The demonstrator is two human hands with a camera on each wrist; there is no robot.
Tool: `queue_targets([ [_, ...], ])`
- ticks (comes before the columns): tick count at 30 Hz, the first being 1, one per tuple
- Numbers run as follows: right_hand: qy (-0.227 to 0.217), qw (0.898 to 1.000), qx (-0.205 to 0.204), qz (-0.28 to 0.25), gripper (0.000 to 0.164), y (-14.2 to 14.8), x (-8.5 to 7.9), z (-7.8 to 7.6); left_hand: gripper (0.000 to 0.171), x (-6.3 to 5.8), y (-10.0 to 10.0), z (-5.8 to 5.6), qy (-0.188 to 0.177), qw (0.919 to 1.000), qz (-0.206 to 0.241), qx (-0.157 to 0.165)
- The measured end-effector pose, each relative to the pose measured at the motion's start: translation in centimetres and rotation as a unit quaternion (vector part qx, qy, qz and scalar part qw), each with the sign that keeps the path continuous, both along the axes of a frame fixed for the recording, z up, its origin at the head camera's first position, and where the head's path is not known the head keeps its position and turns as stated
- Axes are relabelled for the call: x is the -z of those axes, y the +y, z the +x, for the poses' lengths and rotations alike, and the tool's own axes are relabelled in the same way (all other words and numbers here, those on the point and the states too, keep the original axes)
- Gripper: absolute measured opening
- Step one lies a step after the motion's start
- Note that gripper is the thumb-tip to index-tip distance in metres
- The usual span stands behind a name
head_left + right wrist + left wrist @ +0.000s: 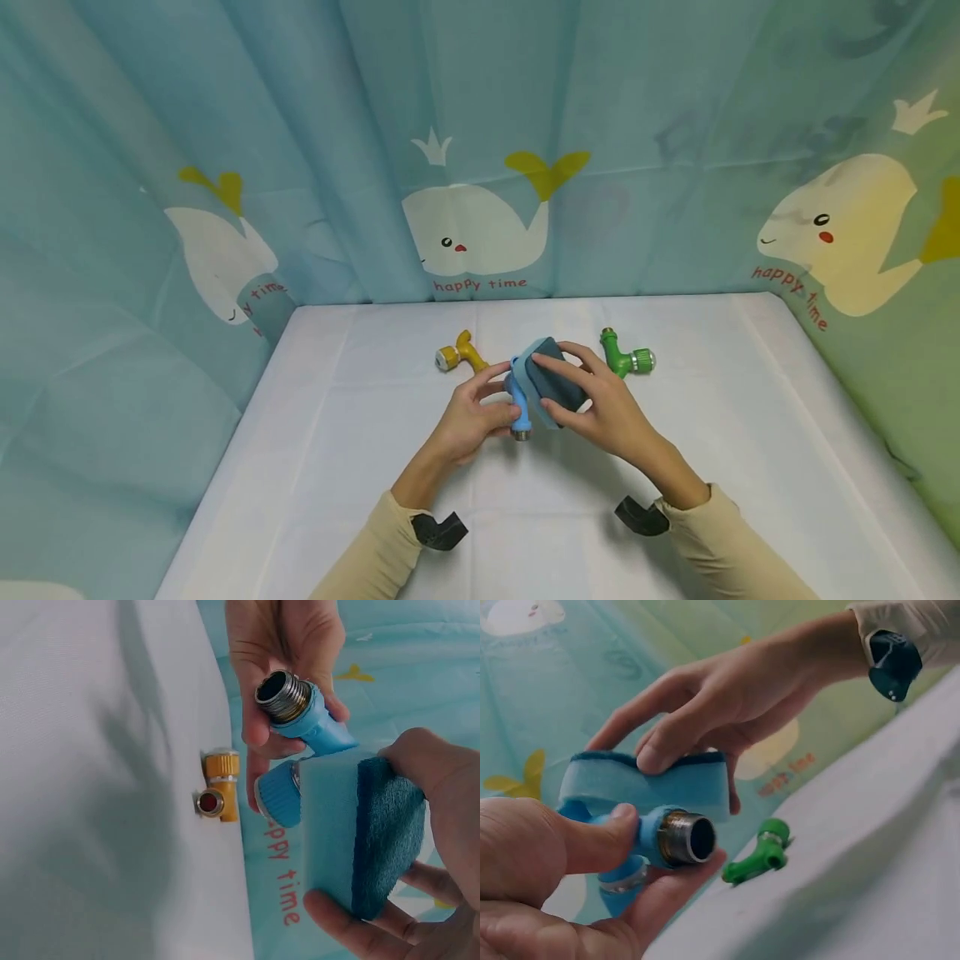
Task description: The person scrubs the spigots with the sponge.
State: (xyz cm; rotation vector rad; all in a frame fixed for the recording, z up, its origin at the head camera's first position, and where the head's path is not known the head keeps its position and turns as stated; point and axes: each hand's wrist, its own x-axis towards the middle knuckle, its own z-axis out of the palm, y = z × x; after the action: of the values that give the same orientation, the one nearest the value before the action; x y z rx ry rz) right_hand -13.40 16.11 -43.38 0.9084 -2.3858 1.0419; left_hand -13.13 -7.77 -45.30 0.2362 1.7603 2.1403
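Note:
My left hand [471, 418] grips a blue faucet [519, 398] above the table, its threaded metal end [690, 838] pointing toward me. Between the fingers and thumb of my right hand [606, 403] is a two-layer sponge [557, 379], light blue foam on one side and a dark blue scouring face on the other. The foam side lies against the faucet's body in the right wrist view. Part of the faucet is hidden behind the sponge and the left fingers; its ribbed blue knob [279, 793] shows below the body.
A yellow faucet [463, 352] lies on the white table [360, 467] just beyond my left hand. Beyond my right hand lies a green faucet [624, 357]. A blue-green curtain [480, 100] printed with whales stands along the table's back and sides.

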Motion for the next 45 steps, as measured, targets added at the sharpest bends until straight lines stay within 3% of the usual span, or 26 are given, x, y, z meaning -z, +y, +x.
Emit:
queue_targets([
  [15, -0.025, 1.0, 0.008, -0.011, 0.06, -0.9, 0.2, 1.1, 0.06, 0.0, -0.2, -0.3, 0.048, 0.9981, 0.007, -0.039],
  [20, -0.056, 0.998, 0.004, 0.02, 0.057, -1.1, -0.2, 0.8, 0.06, -0.5, -0.4, -0.5, 0.06, 0.9972, -0.001, -0.045],
  [24, -0.102, 0.991, -0.034, 0.078, 0.054, -0.6, -0.4, 1.2, 0.06, -0.3, -0.6, -0.7, 0.048, 0.9955, 0.013, -0.08],
  [27, -0.105, 0.991, -0.037, 0.075, 0.054, -0.4, -0.4, 1.3, 0.06, 0.1, -0.8, -0.8, 0.035, 0.9945, 0.019, -0.097],
  [31, -0.084, 0.996, -0.021, 0.037, 0.054, -0.7, -0.4, 0.9, 0.061, 0.1, -0.7, -0.8, 0.039, 0.9956, 0.025, -0.081],
  [37, -0.091, 0.993, -0.041, 0.058, 0.053, -0.6, -0.4, 1.1, 0.059, -0.2, -0.8, -0.8, 0.043, 0.994, 0.016, -0.099],
  [41, -0.063, 0.998, -0.015, 0.018, 0.056, -1.1, -0.5, 0.7, 0.059, -0.1, -0.6, -0.8, 0.058, 0.9956, -0.01, -0.072],
  [45, -0.071, 0.996, -0.022, 0.053, 0.054, -1.2, 0.0, 1.2, 0.06, -0.1, -0.5, -0.6, 0.075, 0.9937, -0.038, -0.074],
])
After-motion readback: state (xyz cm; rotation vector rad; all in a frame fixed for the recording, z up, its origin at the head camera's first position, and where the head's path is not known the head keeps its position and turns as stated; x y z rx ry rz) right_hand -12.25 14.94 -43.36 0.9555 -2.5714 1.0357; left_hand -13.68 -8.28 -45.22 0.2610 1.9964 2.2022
